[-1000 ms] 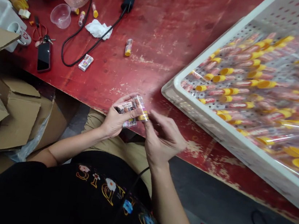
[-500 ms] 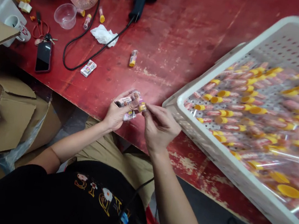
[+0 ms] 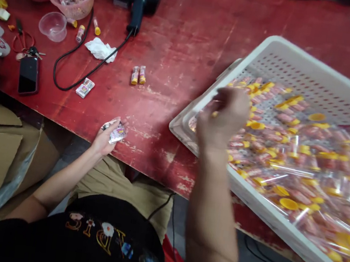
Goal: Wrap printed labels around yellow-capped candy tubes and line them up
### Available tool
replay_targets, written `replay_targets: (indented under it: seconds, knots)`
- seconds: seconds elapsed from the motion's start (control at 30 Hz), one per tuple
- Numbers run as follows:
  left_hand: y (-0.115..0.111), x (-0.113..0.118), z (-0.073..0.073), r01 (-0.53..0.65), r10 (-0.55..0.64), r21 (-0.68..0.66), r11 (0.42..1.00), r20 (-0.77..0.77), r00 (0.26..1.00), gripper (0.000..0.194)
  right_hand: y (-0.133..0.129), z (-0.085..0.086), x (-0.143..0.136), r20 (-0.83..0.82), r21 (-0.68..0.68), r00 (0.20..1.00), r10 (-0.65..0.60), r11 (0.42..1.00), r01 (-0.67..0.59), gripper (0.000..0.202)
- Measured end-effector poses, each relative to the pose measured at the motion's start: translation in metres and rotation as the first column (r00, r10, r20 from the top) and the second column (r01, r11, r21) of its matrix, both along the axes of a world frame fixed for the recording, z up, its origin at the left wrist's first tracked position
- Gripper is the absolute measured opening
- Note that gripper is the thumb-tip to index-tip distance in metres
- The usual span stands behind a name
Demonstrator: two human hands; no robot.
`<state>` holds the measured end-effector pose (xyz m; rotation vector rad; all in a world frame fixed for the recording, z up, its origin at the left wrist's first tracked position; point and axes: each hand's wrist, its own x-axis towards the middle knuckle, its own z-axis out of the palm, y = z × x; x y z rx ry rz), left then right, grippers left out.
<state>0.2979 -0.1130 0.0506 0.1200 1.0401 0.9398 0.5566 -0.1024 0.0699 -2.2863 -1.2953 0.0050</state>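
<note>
While my L hand grips shiny printed pkts w/ bent fingers, my R hand blurs over the wht basket; can't tell if its fingers are open.

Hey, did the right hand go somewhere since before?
Yes. It left its spot beside the left hand and moved right: the right hand is now over the white basket's left side.

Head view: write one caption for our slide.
Left hand holds small printed pieces; blurred right hand reaches over a white basket of yellow-capped tubes.
</note>
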Motion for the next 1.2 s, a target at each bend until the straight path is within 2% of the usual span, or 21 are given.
replay_targets:
  seconds: [0.03, 0.1, 0.13, 0.2, 0.3, 0.43, 0.53, 0.63, 0.7, 0.8, 0.87, 0.93, 0.97, 1.03, 1.1, 1.2]
  knots:
    - [-0.002, 0.003, 0.001, 0.022, -0.022, 0.015, 1.0, 0.012, 1.0, 0.015, -0.009, 0.004, 0.022, 0.031, -0.169, 0.999, -0.013, 0.985, 0.018, 0.04]
    - [-0.007, 0.013, 0.004, 0.069, -0.072, 0.056, 0.996, 0.037, 0.997, 0.016, -0.016, -0.001, 0.06, -0.024, -0.335, 0.999, 0.036, 0.941, -0.042, 0.02]
    - [-0.01, 0.018, 0.007, 0.086, -0.09, 0.079, 0.993, 0.047, 0.995, 0.016, -0.015, -0.007, 0.073, -0.061, -0.373, 0.995, 0.084, 0.922, -0.101, 0.013]
    - [-0.014, 0.03, 0.013, 0.088, -0.096, 0.131, 0.988, 0.058, 0.994, 0.02, -0.01, -0.023, 0.087, -0.092, -0.366, 0.982, 0.164, 0.912, -0.186, 0.002]
    - [-0.017, 0.041, 0.02, 0.038, -0.047, 0.186, 0.982, 0.041, 0.998, 0.028, -0.006, -0.043, 0.09, -0.073, -0.295, 0.973, 0.219, 0.927, -0.231, 0.004]
    - [-0.02, 0.047, 0.025, 0.024, -0.026, 0.187, 0.982, 0.012, 1.0, 0.03, 0.003, -0.063, 0.087, -0.109, -0.23, 0.966, 0.233, 0.94, -0.252, 0.018]
    - [-0.024, 0.047, 0.028, 0.036, -0.034, 0.212, 0.977, -0.01, 0.999, 0.031, 0.018, -0.073, 0.087, -0.194, -0.05, 0.95, 0.246, 0.964, -0.26, 0.038]
    - [-0.027, 0.046, 0.031, 0.017, -0.007, 0.238, 0.971, -0.043, 0.999, 0.035, 0.025, -0.069, 0.09, -0.27, 0.172, 0.914, 0.303, 0.949, -0.264, 0.045]
    - [-0.028, 0.043, 0.033, -0.018, 0.036, 0.241, 0.97, -0.071, 0.997, 0.039, 0.016, -0.052, 0.087, -0.345, 0.308, 0.887, 0.308, 0.929, -0.203, 0.039]
    - [-0.03, 0.04, 0.036, -0.069, 0.099, 0.269, 0.961, -0.099, 0.99, 0.041, -0.024, -0.019, 0.06, -0.43, 0.504, 0.839, 0.333, 0.86, -0.083, 0.021]
    - [-0.032, 0.041, 0.039, -0.091, 0.124, 0.293, 0.952, -0.097, 0.987, 0.04, -0.059, 0.0, 0.021, -0.465, 0.553, 0.784, 0.411, 0.826, -0.105, 0.02]
    - [-0.036, 0.044, 0.042, -0.105, 0.138, 0.319, 0.942, -0.083, 0.987, 0.04, -0.088, 0.009, -0.029, -0.655, 0.512, 0.542, 0.526, 0.837, -0.194, 0.037]
    - [-0.039, 0.046, 0.043, -0.105, 0.136, 0.334, 0.937, -0.072, 0.988, 0.04, -0.097, 0.01, -0.054, -0.72, 0.501, 0.464, 0.515, 0.85, -0.167, 0.045]
    - [-0.044, 0.049, 0.045, -0.087, 0.116, 0.359, 0.929, -0.058, 0.992, 0.04, -0.106, 0.007, -0.094, -0.803, 0.494, 0.38, 0.46, 0.869, -0.008, 0.054]
    - [-0.049, 0.05, 0.045, -0.059, 0.091, 0.362, 0.93, -0.073, 0.993, 0.042, -0.104, 0.0, -0.115, -0.834, 0.477, 0.376, 0.404, 0.87, 0.122, 0.051]
    - [-0.052, 0.05, 0.044, -0.064, 0.112, 0.35, 0.935, -0.121, 0.986, 0.043, -0.098, -0.006, -0.12, -0.812, 0.474, 0.462, 0.358, 0.865, 0.163, 0.039]
